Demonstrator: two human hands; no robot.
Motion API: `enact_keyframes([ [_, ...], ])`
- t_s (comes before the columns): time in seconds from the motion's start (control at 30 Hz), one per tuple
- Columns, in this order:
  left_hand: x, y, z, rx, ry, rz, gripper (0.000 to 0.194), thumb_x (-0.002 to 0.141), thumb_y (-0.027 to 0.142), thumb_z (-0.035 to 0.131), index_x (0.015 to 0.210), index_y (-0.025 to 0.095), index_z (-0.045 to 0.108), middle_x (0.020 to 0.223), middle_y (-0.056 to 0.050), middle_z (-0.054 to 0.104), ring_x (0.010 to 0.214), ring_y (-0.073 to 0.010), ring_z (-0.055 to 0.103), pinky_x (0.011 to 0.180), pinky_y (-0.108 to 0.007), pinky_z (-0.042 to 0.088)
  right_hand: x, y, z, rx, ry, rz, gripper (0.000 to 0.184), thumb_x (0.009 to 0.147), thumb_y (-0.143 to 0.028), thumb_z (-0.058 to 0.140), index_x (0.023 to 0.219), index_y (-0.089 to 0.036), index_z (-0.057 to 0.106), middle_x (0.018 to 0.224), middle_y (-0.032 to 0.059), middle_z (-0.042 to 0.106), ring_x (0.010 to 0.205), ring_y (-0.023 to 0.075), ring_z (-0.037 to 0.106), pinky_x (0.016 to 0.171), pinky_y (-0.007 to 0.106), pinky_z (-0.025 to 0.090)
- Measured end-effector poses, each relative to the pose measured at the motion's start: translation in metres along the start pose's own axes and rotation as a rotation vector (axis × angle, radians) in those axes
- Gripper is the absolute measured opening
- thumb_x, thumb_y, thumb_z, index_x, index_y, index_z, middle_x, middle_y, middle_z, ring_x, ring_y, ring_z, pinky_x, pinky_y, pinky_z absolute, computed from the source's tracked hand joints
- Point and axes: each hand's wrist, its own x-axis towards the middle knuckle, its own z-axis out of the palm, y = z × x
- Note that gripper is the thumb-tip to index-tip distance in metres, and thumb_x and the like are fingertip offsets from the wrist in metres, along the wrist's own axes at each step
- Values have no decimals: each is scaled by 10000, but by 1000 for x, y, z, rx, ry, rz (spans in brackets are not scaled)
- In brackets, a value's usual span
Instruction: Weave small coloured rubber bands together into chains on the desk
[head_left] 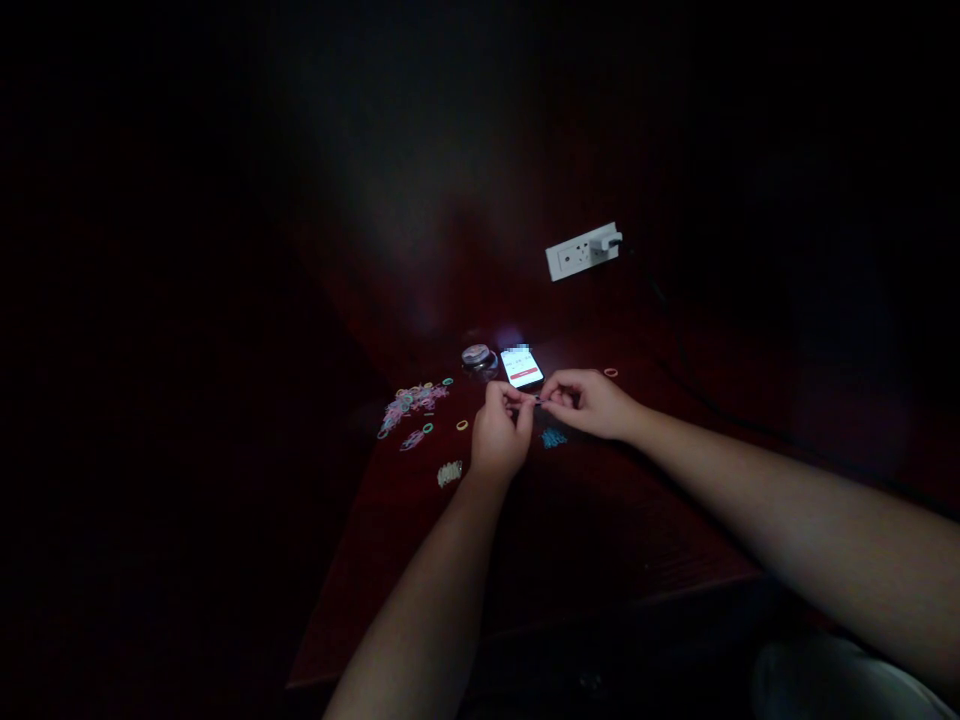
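In the head view, my left hand (501, 432) pinches a small elastic band (538, 400), mostly hidden by the fingertips. From the other side, my right hand (592, 402) holds the same band between thumb and fingers. Just beneath the hands lies a bunch of blue bands (553, 438). Left of my left wrist is a cream-coloured bunch (450, 473). A yellow ring-shaped band (462, 425) lies nearby, and farther left is a loose pile of pastel bands (411, 402). A green ring (428, 428) lies with a few pinkish bands below that pile.
A lit phone (522, 367) stands just beyond the hands, beside a round clear container (478, 358). An orange ring (611, 372) lies to the right. A white power socket (582, 252) with a plug is on the wall above the dark red table (390, 570). Surroundings are very dark.
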Motion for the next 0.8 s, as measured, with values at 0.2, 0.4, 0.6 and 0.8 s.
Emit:
enact_keyframes([
  [0.2,-1,0,1,-12,-1,41,178,842,203,572,1005,198,501,924,-45,664,814,-138,631,734,-261,487,1,0,1,21,24,17,127,782,-243,586,779,-125,632,598,-11,506,525,90,421,488,215,339],
  [0.4,-3,1,1,59,-54,65,188,819,217,592,1005,192,598,937,-42,662,785,-134,600,739,-266,480,0,0,2,61,15,36,133,786,-245,591,778,-117,625,603,-12,505,531,85,422,491,209,335],
  [0.6,-1,2,-2,78,-93,72,99,850,234,554,854,177,635,816,-22,668,723,-122,590,714,-247,468,0,3,2,63,8,41,135,789,-252,592,790,-122,631,607,-9,511,538,89,426,489,208,334],
  [0.8,0,0,-4,50,-111,35,127,851,252,551,836,169,647,787,-22,669,702,-121,591,677,-234,458,-1,7,0,50,-17,21,136,801,-255,573,810,-131,630,612,-8,518,541,97,436,493,215,347],
])
